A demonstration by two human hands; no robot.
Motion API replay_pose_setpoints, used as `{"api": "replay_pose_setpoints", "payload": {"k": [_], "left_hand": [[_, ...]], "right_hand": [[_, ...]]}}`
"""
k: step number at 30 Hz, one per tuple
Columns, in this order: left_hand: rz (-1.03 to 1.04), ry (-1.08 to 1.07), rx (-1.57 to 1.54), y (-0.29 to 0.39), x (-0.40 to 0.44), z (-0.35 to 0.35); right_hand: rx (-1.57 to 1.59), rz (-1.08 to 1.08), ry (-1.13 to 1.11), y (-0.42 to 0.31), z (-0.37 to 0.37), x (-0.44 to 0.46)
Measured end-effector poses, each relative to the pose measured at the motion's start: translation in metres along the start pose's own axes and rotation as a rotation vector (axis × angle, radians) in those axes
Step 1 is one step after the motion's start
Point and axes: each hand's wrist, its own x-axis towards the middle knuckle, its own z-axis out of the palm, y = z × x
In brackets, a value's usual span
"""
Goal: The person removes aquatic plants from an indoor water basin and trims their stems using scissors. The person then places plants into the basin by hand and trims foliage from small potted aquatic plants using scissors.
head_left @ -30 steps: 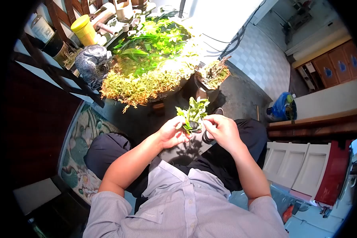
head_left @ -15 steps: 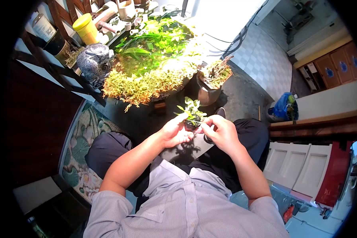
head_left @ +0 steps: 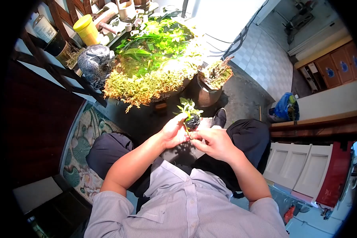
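My left hand (head_left: 173,132) is closed around the side of a small leafy plant (head_left: 188,106), held upright between my knees. Below its pale green leaves is a dark, rounded base (head_left: 192,122) with light streaks; whether that is a small net pot or a bound root ball I cannot tell. My right hand (head_left: 217,143) is just below and to the right, thumb and fingertips pinched together. A thin greenish strand (head_left: 187,131) runs from the plant down to those fingertips; it may be a stem or a string.
Ahead stands a large planter with water plants (head_left: 146,51) and a mossy fringe (head_left: 146,87). Beside it are a dark pot (head_left: 208,95), a grey stone figure (head_left: 95,65) and a yellow container (head_left: 87,29). A bin with a blue bag (head_left: 285,107) stands right.
My right hand has moved down and slightly left, from beside the dark base to below it, carrying the strand's end. The plant has tilted slightly in my left hand.
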Motion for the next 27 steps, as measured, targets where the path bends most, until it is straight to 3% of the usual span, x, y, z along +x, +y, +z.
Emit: {"api": "replay_pose_setpoints", "payload": {"k": [5, 9, 11, 13, 15, 22, 27], "left_hand": [[-0.034, 0.033, -0.012, 0.003, -0.002, 0.006], [-0.034, -0.057, -0.002, 0.005, 0.000, -0.001], [-0.049, -0.194, -0.047, 0.003, 0.003, -0.010], [-0.042, -0.283, -0.092, 0.003, 0.000, -0.002], [0.060, 0.006, 0.033, -0.002, -0.002, 0.009], [0.117, 0.100, 0.132, -0.003, -0.003, 0.008], [0.121, 0.177, 0.191, -0.004, -0.006, 0.010]], "right_hand": [[0.086, -0.120, -0.045, 0.001, 0.007, -0.004], [0.062, -0.005, -0.039, 0.007, -0.001, -0.001], [0.085, 0.301, 0.223, 0.013, 0.003, 0.002], [0.052, 0.350, 0.253, 0.009, 0.010, 0.004], [-0.098, 0.229, 0.271, 0.005, 0.020, 0.005], [-0.354, 0.089, 0.244, 0.025, 0.063, 0.004], [-0.150, 0.183, 0.211, 0.016, 0.051, 0.000]]}}
